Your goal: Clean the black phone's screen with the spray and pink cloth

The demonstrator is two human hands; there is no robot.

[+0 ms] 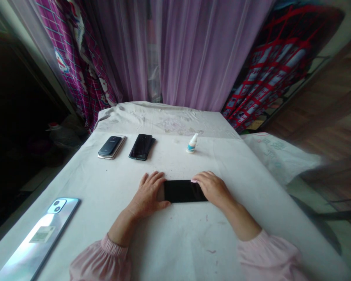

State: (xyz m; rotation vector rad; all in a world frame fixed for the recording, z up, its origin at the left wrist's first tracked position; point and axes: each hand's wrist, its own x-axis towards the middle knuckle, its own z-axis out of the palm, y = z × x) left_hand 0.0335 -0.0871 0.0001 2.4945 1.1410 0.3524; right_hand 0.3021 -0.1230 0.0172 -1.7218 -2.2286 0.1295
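Observation:
A black smartphone point(178, 191) lies sideways on the white-covered table, its dark glossy face up. My left hand point(150, 192) grips its left end, with the thumb at the near edge and the fingers toward the far edge. Over the phone's right end is my right hand point(215, 190), fingers bent and closed on a small pink cloth point(194, 180) that touches the screen near its far edge. Most of the cloth is hidden under the fingers. Beyond the right hand, a small white bottle point(192, 143) with a blue label and pointed top stands upright.
At the back left sit two stacks of phones, one topped by a dark blue phone point(110, 145), the other by a black phone point(140, 146). A large silvery phone point(41, 238) lies at front left, camera side up. Purple curtains point(190, 50) hang behind the table.

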